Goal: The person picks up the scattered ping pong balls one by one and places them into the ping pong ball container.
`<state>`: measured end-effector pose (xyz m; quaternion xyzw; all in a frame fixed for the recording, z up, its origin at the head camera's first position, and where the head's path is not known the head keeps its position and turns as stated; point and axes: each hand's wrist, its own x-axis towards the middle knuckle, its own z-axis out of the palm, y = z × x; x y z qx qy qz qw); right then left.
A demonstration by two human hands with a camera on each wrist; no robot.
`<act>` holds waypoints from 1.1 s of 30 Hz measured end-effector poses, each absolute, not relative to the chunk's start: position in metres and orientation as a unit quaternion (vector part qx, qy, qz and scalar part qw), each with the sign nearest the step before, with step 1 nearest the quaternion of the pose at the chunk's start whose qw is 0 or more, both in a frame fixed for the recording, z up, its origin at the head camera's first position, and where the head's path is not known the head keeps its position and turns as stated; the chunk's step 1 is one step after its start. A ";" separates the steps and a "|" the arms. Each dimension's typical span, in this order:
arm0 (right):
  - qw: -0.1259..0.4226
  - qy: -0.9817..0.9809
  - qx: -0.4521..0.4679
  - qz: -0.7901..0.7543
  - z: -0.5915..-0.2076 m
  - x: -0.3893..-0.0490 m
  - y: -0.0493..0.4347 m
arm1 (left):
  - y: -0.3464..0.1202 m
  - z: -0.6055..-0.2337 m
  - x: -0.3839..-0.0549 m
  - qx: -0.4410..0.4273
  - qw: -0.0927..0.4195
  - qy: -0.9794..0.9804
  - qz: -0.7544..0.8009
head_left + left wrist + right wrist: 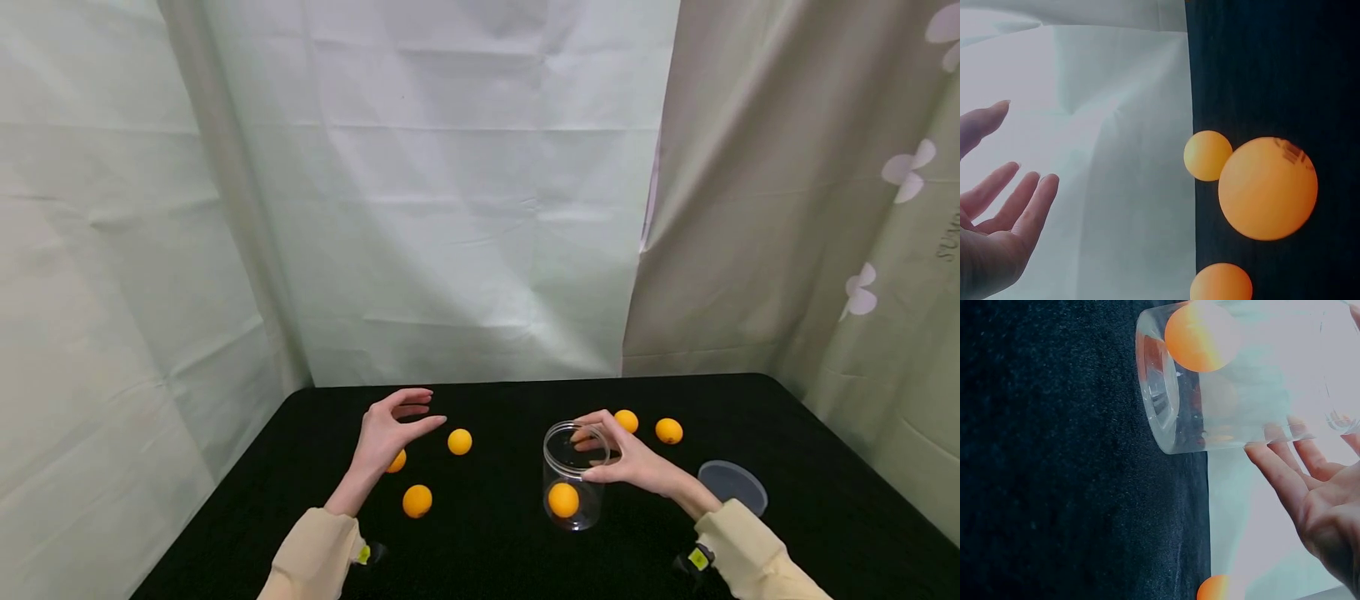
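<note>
My left hand (393, 429) is raised over the left part of the table, thumb and fingers spread apart with nothing between them. Around and below it lie three orange table tennis balls: one farther right (460, 442), one nearer (417, 501) and one partly hidden behind the wrist (397, 461). A clear, lidless jar (573, 475) stands upright with an orange ball (563, 500) low inside it. My right hand (626, 458) holds this jar near its rim, thumb on the near side and fingers round the far side. In the right wrist view, fingertips (1260, 453) show against the jar wall.
Two more orange balls lie beyond the right hand, one (626, 421) partly behind it and another (669, 431) farther right. A round grey lid (733, 486) lies flat beside the right forearm. Pale curtains (450, 208) surround the black table (495, 550).
</note>
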<state>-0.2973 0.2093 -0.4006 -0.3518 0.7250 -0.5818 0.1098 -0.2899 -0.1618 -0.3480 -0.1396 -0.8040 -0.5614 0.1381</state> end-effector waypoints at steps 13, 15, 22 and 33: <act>0.112 0.723 -0.353 -0.583 -0.399 -0.295 0.208 | -0.171 -0.331 -0.276 -0.101 0.135 -0.816 -0.553; 0.111 0.722 -0.354 -0.584 -0.398 -0.295 0.208 | -0.177 -0.340 -0.283 -0.096 0.134 -0.817 -0.553; 0.110 0.724 -0.354 -0.582 -0.397 -0.294 0.208 | -0.194 -0.358 -0.297 -0.080 0.157 -0.825 -0.536; 0.110 0.726 -0.349 -0.582 -0.398 -0.296 0.208 | -0.208 -0.366 -0.298 -0.056 0.180 -0.835 -0.517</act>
